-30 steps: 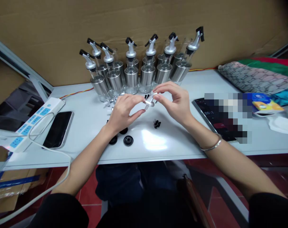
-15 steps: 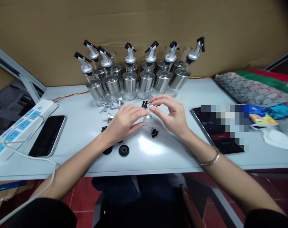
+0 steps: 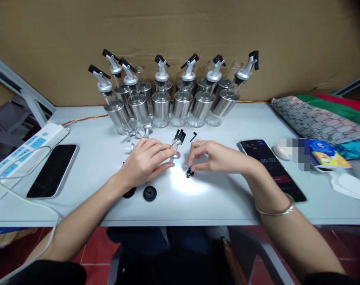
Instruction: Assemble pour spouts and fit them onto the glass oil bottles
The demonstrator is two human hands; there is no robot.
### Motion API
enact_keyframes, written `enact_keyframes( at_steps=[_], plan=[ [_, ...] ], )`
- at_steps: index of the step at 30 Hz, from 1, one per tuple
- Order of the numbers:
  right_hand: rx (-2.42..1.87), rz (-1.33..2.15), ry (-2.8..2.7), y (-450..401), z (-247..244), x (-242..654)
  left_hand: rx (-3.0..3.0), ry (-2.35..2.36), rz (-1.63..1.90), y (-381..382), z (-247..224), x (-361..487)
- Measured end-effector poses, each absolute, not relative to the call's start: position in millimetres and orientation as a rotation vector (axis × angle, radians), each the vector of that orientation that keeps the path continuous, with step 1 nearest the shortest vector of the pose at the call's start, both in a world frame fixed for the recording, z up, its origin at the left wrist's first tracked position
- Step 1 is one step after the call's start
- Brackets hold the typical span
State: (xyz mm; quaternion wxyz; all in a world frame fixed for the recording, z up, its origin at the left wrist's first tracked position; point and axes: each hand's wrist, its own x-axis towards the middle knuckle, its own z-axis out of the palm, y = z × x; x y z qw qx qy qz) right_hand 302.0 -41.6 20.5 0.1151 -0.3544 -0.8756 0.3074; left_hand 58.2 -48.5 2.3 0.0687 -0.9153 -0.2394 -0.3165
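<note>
My left hand [image 3: 147, 160] is closed, with a silver pourer spout [image 3: 175, 153] held at its fingertips above the table. My right hand [image 3: 211, 156] pinches downward at a little pile of small black parts [image 3: 190, 173]; its fingertips touch one of them. Beyond the spout lie several black levers [image 3: 180, 135] side by side, and a single black lever [image 3: 193, 137] sits apart to their right. Black round caps [image 3: 149, 193] rest nearer the table edge, partly hidden by my left hand. More silver pourer spouts [image 3: 140, 132] lie beyond that hand.
Several glass-and-steel bottles [image 3: 161, 105] with pourers stand along the cardboard back wall [image 3: 180, 23]. At left are a phone [image 3: 53, 171] and a white power strip [image 3: 31, 148] with a cable. To the right are another phone [image 3: 275, 170], packets [image 3: 328, 154] and a patterned cloth [image 3: 310, 118].
My right hand has left the spout and come down to the pile of small black parts. My left hand keeps the spout, slightly nearer me. A single black lever now shows apart from the others.
</note>
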Motion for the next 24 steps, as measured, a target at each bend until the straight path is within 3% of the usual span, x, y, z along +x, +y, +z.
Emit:
enact_keyframes(
  at_steps=[16,24],
  plan=[
    [-1.045,0.844,-2.657,-54,12,291,-2.778,-0.657,-0.934,-53,6,60],
    [-0.921,1.050,-2.476,-61,28,285,-2.825,-0.678,-0.975,-54,4,60]
  ],
)
